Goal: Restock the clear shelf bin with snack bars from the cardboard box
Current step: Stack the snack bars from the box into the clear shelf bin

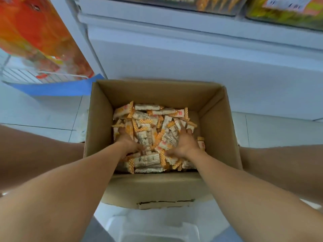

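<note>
Left hand (128, 143) and right hand (184, 145) sunk into the heap of snack bars (148, 135) inside the cardboard box (215, 123), fingers spread and half buried, scooping inward. Gathering step, seemingly; next, a firm two-handed lift toward the clear shelf bin (218, 5) above. Box on pale tiled floor (40, 112), white shelving behind.

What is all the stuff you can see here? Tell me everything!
cardboard box: one, brown, open, on the floor, centre.
snack bars: too many to count, white with orange ends, piled inside the box.
clear shelf bins: two partly seen, top edge, holding yellow-orange packs.
orange bag: one, upper left.
blue sheet: one, left of the box.
left hand: one, fingers dug into the bars.
right hand: one, spread on the bars.
</note>
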